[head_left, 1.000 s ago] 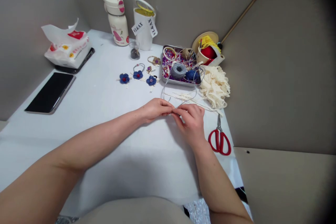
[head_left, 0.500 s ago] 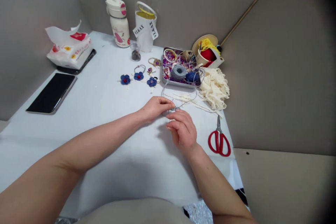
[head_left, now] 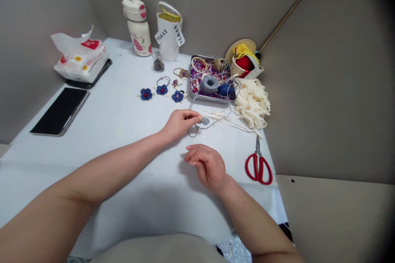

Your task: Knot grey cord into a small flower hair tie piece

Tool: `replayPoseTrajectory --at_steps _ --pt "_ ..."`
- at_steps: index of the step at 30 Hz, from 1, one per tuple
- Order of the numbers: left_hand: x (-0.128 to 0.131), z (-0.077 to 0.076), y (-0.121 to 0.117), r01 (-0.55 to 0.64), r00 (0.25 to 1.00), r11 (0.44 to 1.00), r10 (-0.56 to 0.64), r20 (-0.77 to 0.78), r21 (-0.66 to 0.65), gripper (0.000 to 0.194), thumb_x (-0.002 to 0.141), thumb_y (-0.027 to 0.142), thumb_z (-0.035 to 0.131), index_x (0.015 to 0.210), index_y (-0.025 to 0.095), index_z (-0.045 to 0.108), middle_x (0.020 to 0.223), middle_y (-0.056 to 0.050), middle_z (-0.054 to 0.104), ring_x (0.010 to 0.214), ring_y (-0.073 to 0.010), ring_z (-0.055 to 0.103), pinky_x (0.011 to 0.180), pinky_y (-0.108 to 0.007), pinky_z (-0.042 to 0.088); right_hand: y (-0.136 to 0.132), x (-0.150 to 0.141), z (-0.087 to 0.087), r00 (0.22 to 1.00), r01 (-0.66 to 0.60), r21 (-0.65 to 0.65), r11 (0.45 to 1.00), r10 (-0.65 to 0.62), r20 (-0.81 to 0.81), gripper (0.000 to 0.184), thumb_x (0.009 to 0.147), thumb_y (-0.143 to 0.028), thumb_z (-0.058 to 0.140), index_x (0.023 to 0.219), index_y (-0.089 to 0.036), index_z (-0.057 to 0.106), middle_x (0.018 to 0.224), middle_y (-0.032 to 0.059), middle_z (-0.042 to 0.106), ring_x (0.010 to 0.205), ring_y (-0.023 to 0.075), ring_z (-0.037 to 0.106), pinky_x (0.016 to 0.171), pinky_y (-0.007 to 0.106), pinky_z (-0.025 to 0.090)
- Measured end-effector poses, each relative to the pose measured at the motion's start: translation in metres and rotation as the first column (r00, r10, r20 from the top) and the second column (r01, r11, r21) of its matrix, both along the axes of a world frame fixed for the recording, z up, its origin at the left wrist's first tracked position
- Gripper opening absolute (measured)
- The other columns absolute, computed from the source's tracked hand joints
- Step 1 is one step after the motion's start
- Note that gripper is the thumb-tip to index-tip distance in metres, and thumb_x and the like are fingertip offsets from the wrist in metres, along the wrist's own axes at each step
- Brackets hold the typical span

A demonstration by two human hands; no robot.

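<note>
My left hand (head_left: 184,123) pinches a small grey crocheted piece (head_left: 205,121) at its left edge, above the white tabletop. Grey yarn (head_left: 228,111) runs from the piece in a wide loop toward the metal tin, and a smaller loop dangles under my left fingertips. Closer to my body, my right hand (head_left: 207,166) is apart from the piece, its fingers curled and thumb pressed in. Whatever it may hold is too small to make out. In the tin lies the grey yarn ball (head_left: 210,84).
The tin (head_left: 212,99) also holds beads and a blue yarn ball (head_left: 226,89). Blue flower pieces (head_left: 146,94) lie left of it, cream lace (head_left: 253,102) right. Red-handled scissors (head_left: 258,166) lie near the right edge. A phone (head_left: 60,111), tissues (head_left: 82,61) and a bottle (head_left: 138,35) stand farther off.
My right hand has come away from the grey crocheted piece and drawn back toward my body. My left hand keeps its pinch, and the piece now shows more fully.
</note>
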State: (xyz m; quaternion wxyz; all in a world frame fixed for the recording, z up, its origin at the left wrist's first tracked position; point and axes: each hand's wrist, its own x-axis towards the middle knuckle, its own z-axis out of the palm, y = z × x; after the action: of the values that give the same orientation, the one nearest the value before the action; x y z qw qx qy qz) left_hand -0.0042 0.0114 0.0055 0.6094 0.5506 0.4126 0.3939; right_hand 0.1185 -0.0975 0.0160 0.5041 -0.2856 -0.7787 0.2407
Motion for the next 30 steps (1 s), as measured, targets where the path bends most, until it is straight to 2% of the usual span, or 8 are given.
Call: replayPoseTrajectory --at_steps 8,13,16,19,22,25,27,30 --pt "0.0 0.003 0.0 -0.027 1.0 1.0 0.027 0.007 0.004 0.026 0.071 0.038 0.072 0.082 0.015 0.073 0.085 -0.007 0.071 0.077 -0.0167 0.06 0.076 -0.031 0.047 -0.018 -0.009 0.004 0.979 -0.151 -0.242 0.959 0.111 -0.17 0.014 0.093 -0.014 0.041 0.09 -0.025 0.049 0.072 -0.0003 0.061 0.069 0.0139 0.059 0.079 0.039 0.055" --pt "-0.001 0.003 -0.001 -0.019 1.0 0.999 0.019 -0.009 0.05 0.025 0.074 0.038 0.07 0.083 0.015 0.073 0.086 -0.007 0.071 0.077 -0.0169 0.061 0.075 -0.03 0.046 -0.025 -0.012 0.009 0.884 -0.286 -0.472 0.834 0.04 -0.466 0.009 0.096 -0.019 0.042 0.092 -0.024 0.049 0.068 -0.0018 0.06 0.068 0.0144 0.059 0.079 0.043 0.054" --pt "-0.001 0.003 -0.001 -0.02 1.0 0.997 0.021 -0.02 0.07 0.026 0.074 0.039 0.069 0.084 0.015 0.073 0.086 -0.007 0.071 0.078 -0.0172 0.061 0.075 -0.03 0.046 -0.025 -0.009 0.014 0.809 -0.381 -0.523 0.762 0.002 -0.588 0.007 0.096 -0.023 0.044 0.091 -0.024 0.049 0.064 -0.0034 0.059 0.066 0.0144 0.059 0.077 0.044 0.053" --pt "-0.001 0.003 0.0 -0.016 1.0 0.998 0.018 -0.024 0.056 0.027 0.072 0.041 0.07 0.083 0.015 0.073 0.086 -0.007 0.071 0.078 -0.0179 0.061 0.075 -0.031 0.047 -0.022 0.0 0.021 0.781 -0.409 -0.528 0.745 -0.014 -0.625 0.007 0.097 -0.024 0.045 0.091 -0.024 0.05 0.063 -0.0042 0.058 0.063 0.0138 0.058 0.073 0.041 0.053" --pt "-0.001 0.005 0.002 -0.008 0.999 1.0 0.009 -0.047 0.026 0.028 0.071 0.041 0.071 0.08 0.014 0.073 0.083 -0.008 0.071 0.075 -0.018 0.061 0.073 -0.032 0.047 -0.013 0.018 0.033 0.76 -0.304 -0.492 0.815 -0.104 -0.642 0.006 0.095 -0.022 0.047 0.091 -0.024 0.051 0.061 -0.0043 0.056 0.058 0.0128 0.055 0.057 0.03 0.049" --pt "-0.001 0.006 0.001 0.034 0.995 0.999 -0.034 -0.091 0.003 0.027 0.071 0.039 0.07 0.079 0.014 0.072 0.079 -0.007 0.07 0.07 -0.0162 0.06 0.069 -0.03 0.046 0.003 0.043 0.041 0.692 -0.022 -0.463 0.886 -0.321 -0.647 0.005 0.092 -0.025 0.053 0.088 -0.024 0.051 0.056 -0.0063 0.048 0.049 0.0101 0.044 0.047 0.022 0.039" --pt "-0.002 0.006 -0.001 0.099 0.985 0.995 -0.099 -0.142 -0.008 0.025 0.072 0.038 0.069 0.079 0.014 0.073 0.075 -0.007 0.069 0.065 -0.0147 0.058 0.065 -0.029 0.045 0.017 0.06 0.038 0.588 0.239 -0.465 0.852 -0.508 -0.629 0.01 0.089 -0.029 0.057 0.087 -0.024 0.049 0.057 -0.007 0.043 0.049 0.009 0.039 0.045 0.02 0.033" --pt "-0.001 0.006 -0.004 0.195 0.956 0.981 -0.186 -0.225 0.015 0.02 0.074 0.034 0.066 0.078 0.016 0.073 0.072 -0.006 0.069 0.062 -0.014 0.058 0.06 -0.028 0.043 0.033 0.079 0.025 0.493 0.513 -0.491 0.704 -0.71 -0.503 0.016 0.085 -0.032 0.059 0.082 -0.023 0.047 0.059 -0.0073 0.038 0.051 0.0087 0.038 0.048 0.021 0.032"
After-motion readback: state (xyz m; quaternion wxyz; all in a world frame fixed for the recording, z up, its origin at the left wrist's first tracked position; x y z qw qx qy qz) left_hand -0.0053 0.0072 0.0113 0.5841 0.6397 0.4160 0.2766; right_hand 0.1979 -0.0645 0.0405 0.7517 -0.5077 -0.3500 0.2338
